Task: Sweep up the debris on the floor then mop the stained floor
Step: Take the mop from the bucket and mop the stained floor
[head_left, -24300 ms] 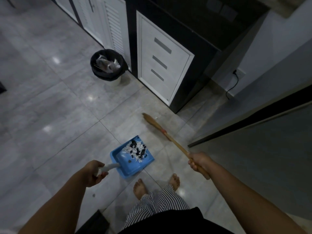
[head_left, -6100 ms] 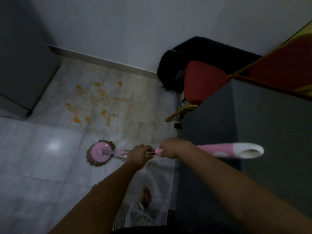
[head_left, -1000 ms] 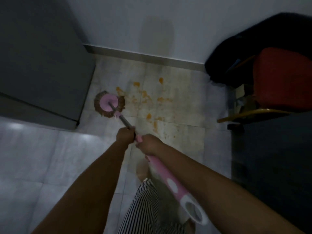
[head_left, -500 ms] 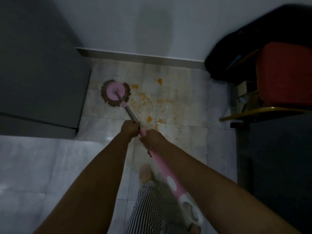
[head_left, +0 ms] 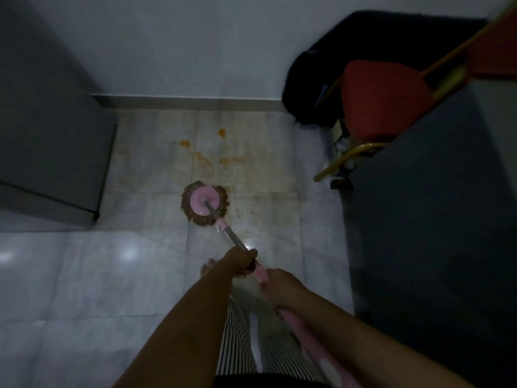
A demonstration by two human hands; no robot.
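A round mop head, pink disc with brown fringe, lies flat on the pale tiled floor. Its metal and pink pole runs back toward me. My left hand grips the pole just below the metal part. My right hand grips the pink section right behind it. Orange stains remain on the tiles beyond the mop head, toward the wall, with a faint smeared film around them.
A grey cabinet stands at the left. At the right is a dark cabinet. A red-seated chair with a gold frame and a black bag sit in the far right corner. A white wall closes the back.
The mop head has been pulled back from the far left stains toward me and to the right. Both hands drew back with the pole. Fewer orange spots show where it passed.
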